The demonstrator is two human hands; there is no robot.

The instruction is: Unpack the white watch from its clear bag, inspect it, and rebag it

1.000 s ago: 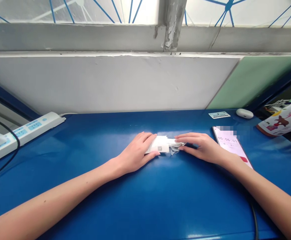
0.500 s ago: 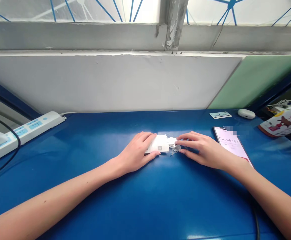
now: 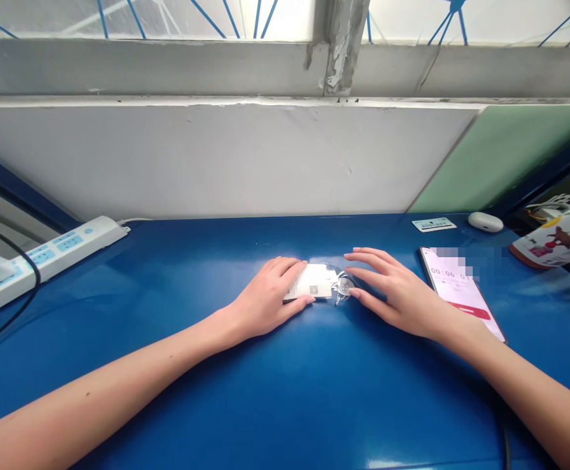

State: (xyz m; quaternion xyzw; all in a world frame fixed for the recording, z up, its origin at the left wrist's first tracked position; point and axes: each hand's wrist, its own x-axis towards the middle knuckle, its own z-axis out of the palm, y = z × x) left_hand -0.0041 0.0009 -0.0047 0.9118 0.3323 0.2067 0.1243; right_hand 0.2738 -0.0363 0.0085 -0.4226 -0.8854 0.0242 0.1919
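A flat white packet with a printed square code [image 3: 308,282] lies on the blue table. From its right end sticks out crinkled clear plastic [image 3: 342,286]. My left hand [image 3: 269,292] grips the packet's left part, fingers along the far edge and thumb along the near edge, hiding that end. Beside the plastic, my right hand [image 3: 391,287] has its fingers spread, with nothing held between them. Its thumb tip is close to the plastic's right edge; whether they touch I cannot tell.
A phone showing a timer [image 3: 461,287] lies by my right wrist. Behind it are a small card [image 3: 434,224], a white rounded case [image 3: 485,222] and a printed container [image 3: 559,238]. A power strip [image 3: 69,245] with a black cable [image 3: 32,287] sits at left.
My right hand has let go of the packet's plastic end, its fingers lifting and spreading apart. The left hand and the packet stay in place.
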